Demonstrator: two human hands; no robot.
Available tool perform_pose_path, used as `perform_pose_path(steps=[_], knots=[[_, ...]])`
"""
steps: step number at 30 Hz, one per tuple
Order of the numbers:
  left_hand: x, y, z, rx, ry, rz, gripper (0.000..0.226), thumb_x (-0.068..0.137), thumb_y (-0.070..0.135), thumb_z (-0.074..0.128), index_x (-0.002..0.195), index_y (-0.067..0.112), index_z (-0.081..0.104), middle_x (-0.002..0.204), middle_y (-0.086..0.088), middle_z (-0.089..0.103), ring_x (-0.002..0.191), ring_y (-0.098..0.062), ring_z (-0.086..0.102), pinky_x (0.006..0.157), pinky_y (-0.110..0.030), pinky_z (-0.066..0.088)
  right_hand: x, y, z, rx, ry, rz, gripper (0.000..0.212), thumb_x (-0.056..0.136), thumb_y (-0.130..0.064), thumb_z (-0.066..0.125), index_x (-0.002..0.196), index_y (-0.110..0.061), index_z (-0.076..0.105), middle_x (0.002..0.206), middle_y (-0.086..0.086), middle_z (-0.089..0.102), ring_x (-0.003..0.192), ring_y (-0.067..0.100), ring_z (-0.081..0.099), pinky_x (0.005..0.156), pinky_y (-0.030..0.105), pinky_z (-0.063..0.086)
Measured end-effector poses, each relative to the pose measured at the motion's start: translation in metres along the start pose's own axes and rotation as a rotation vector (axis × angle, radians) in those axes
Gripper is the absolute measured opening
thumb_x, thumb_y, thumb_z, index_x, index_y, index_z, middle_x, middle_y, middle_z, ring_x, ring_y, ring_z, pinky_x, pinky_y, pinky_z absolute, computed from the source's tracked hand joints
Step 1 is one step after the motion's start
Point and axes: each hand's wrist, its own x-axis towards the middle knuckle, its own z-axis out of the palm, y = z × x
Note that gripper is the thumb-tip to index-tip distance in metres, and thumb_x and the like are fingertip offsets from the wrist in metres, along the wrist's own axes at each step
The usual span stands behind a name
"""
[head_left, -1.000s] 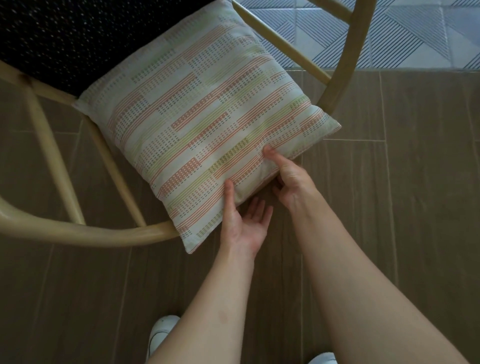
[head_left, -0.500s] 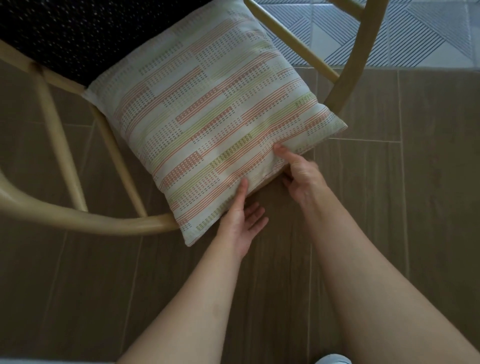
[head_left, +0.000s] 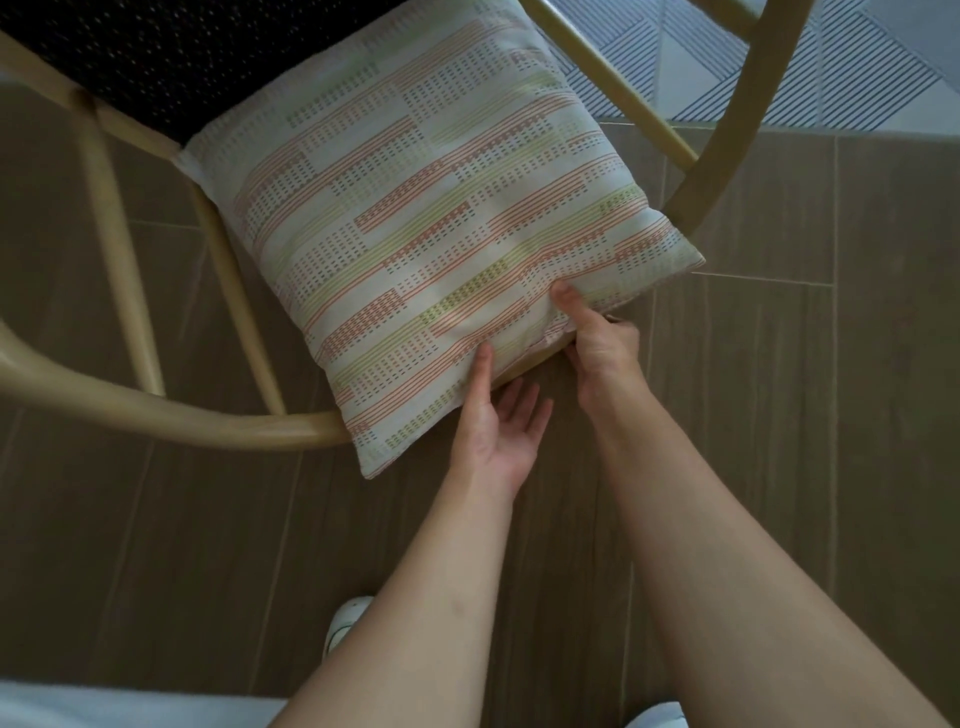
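Cushion update from us: it's lying on the chair, turned cornerwise over the black woven seat. Its lowest corner overlaps the end of the chair's curved wooden rail, and its right corner sits just beside the rail's other curved piece. It's the white one with orange, lime and dark dashed stripes (puffy in the middle, flatter towards the edges). We've got both hands on the edge that points away from the chair's seat, towards us. Our right hand has hold of that edge near the right corner, thumb dug into the top fabric and the other fingers curled underneath, where we can't see their tips. Our left hand is just beside it, palm up, with the thumb laid flat along the top of the cushion. Its four fingers are straight and close together, pointing under the edge, and we can't tell whether they touch the underside. The two hands are near each other but not touching. Under the chair is a brown wood-look floor, and beyond the chair's far side is a strip of grey-and-white patterned tiles. On our side of the chair, a white shoe peeks out beside our left forearm.
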Motion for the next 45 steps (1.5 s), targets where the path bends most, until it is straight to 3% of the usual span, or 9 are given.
perform_pose_path(steps=[5,10,17,23,28,33,36,40,45], knots=[[-0.002,0.007,-0.005,-0.052,0.029,0.07,0.089,0.077,0.041,0.082,0.15,0.018,0.039,0.144,-0.015,0.047,0.116,-0.028,0.054,0.086,-0.042,0.051,-0.008,0.007,0.004,-0.057,-0.038,-0.009,0.09,0.044,-0.045,0.096,0.12,-0.006,0.063,0.105,0.003,0.077,0.101,0.02,0.073,0.098,0.04,0.055],[-0.013,0.017,-0.009,-0.11,0.028,0.113,0.075,0.084,0.035,0.078,0.147,0.017,0.043,0.138,-0.013,0.052,0.112,-0.027,0.055,0.098,-0.043,0.047,-0.022,0.007,0.007,-0.143,-0.051,-0.037,0.059,0.064,-0.038,0.093,0.11,-0.01,0.069,0.102,-0.001,0.078,0.1,0.016,0.073,0.1,0.038,0.054],[-0.058,0.04,-0.008,-0.113,0.069,0.145,0.071,0.084,0.038,0.078,0.145,0.021,0.048,0.14,-0.013,0.052,0.126,-0.03,0.051,0.089,-0.039,0.052,-0.073,-0.005,0.026,-0.151,-0.034,-0.012,0.062,0.065,-0.037,0.093,0.114,-0.01,0.066,0.103,-0.001,0.077,0.099,0.013,0.073,0.1,0.036,0.054],[-0.113,0.074,-0.007,-0.091,0.118,0.173,0.069,0.085,0.037,0.077,0.144,0.017,0.047,0.135,-0.013,0.059,0.118,-0.028,0.056,0.107,-0.042,0.046,-0.135,-0.028,0.051,-0.168,-0.036,-0.029,0.046,0.069,-0.029,0.092,0.107,-0.024,0.066,0.107,-0.005,0.076,0.103,0.01,0.071,0.1,0.036,0.054],[-0.173,0.107,0.004,-0.103,0.164,0.183,0.062,0.085,0.033,0.079,0.137,0.012,0.053,0.13,-0.014,0.064,0.12,-0.029,0.06,0.108,-0.042,0.048,-0.19,-0.053,0.077,-0.175,-0.025,-0.027,0.052,0.064,-0.032,0.095,0.107,-0.024,0.066,0.109,-0.005,0.076,0.106,0.014,0.07,0.1,0.039,0.054],[-0.24,0.142,0.025,-0.111,0.202,0.149,0.04,0.084,0.031,0.081,0.112,0.009,0.061,0.115,-0.014,0.071,0.109,-0.028,0.067,0.103,-0.044,0.053,-0.251,-0.087,0.099,-0.199,-0.001,-0.017,0.07,0.061,-0.038,0.095,0.119,-0.015,0.063,0.111,-0.004,0.074,0.106,0.016,0.07,0.099,0.04,0.055],[-0.283,0.165,0.035,-0.069,0.247,0.151,0.048,0.082,0.034,0.082,0.117,0.01,0.06,0.115,-0.012,0.071,0.106,-0.026,0.068,0.098,-0.041,0.056,-0.294,-0.11,0.115,-0.234,-0.009,0.01,0.095,0.05,-0.05,0.093,0.129,-0.011,0.057,0.116,-0.003,0.071,0.11,0.016,0.068,0.101,0.042,0.053],[-0.338,0.2,0.048,-0.024,0.294,0.162,0.058,0.081,0.037,0.083,0.127,0.014,0.058,0.123,-0.01,0.068,0.105,-0.025,0.068,0.079,-0.034,0.06,-0.348,-0.138,0.141,-0.252,-0.021,0.025,0.096,0.049,-0.051,0.089,0.129,-0.012,0.053,0.118,-0.004,0.069,0.111,0.016,0.066,0.102,0.041,0.052],[-0.395,0.26,0.069,-0.003,0.262,0.158,0.06,0.081,0.036,0.083,0.132,0.014,0.059,0.128,-0.014,0.064,0.107,-0.028,0.067,0.083,-0.038,0.062,-0.397,-0.177,0.19,-0.244,-0.059,0.033,0.104,0.044,-0.057,0.09,0.131,-0.014,0.053,0.121,-0.004,0.069,0.112,0.016,0.066,0.102,0.042,0.052]])
